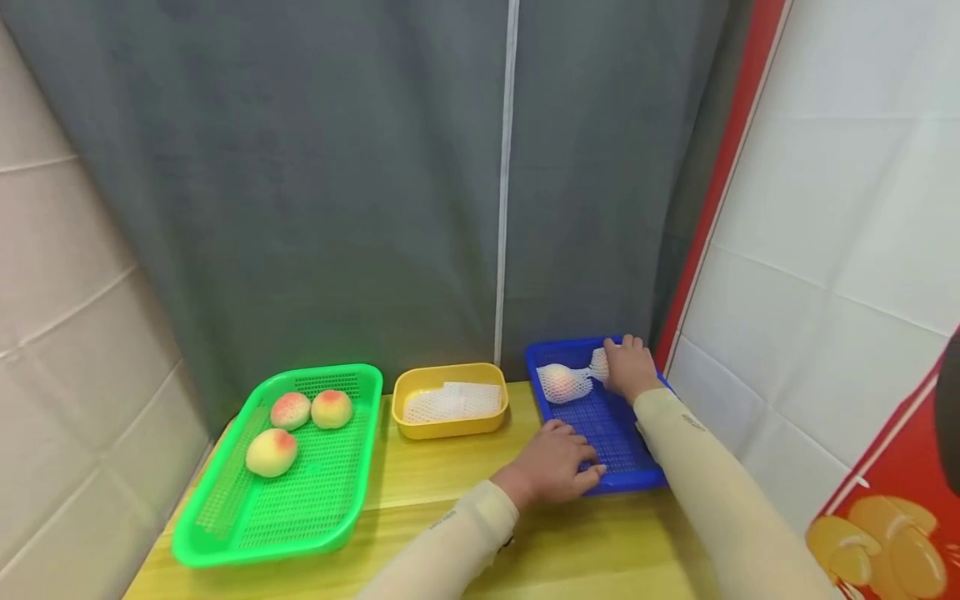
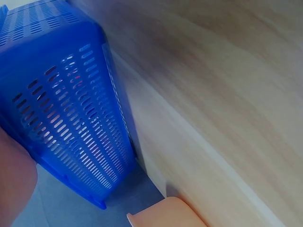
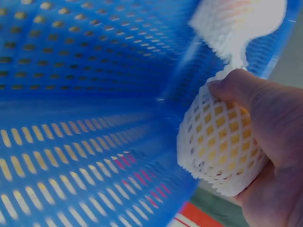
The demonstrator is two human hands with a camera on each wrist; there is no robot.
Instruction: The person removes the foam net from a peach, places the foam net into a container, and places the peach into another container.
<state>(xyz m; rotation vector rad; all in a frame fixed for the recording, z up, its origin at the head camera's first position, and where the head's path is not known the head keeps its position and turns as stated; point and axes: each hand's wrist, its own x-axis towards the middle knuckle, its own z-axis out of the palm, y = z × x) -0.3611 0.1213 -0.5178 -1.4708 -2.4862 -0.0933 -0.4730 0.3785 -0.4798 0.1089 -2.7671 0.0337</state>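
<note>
Clock read in the head view, 12 away from the person.

Held peach (image 3: 227, 135): at the blue basket's (image 1: 611, 442) far side, near 12. It wears a white net (image 3: 194, 137); yellow shows through the mesh. Whether it bears on the basket floor, cannot tell.

Right hand (image 1: 628, 367) comes in from 4, gripping this peach, thumb pressed near the net's gathered neck, fingers round the far side. Grip no wider than the fruit; the thumb there probably keeps the net from slipping.

Second peach (image 1: 560, 383), also netted, lies in the basket at 10. The two nets meet neck to neck; the pair looks set side by side along the far wall, perhaps to leave the near floor free.

Left hand (image 1: 553, 464) at the basket's 7, fingers relaxed and spread, no object in its grasp. It likely steadies the basket; firm contact with the rim, cannot tell.

Off to 9, yellow tray (image 1: 450, 429) with loose nets (image 1: 453, 402) lying flat, central, handy to both hands.

Farther out at 9, green basket (image 1: 315, 500): three bare peaches (image 1: 271, 452) toward its 12 end, kept apart from the netted ones.
</note>
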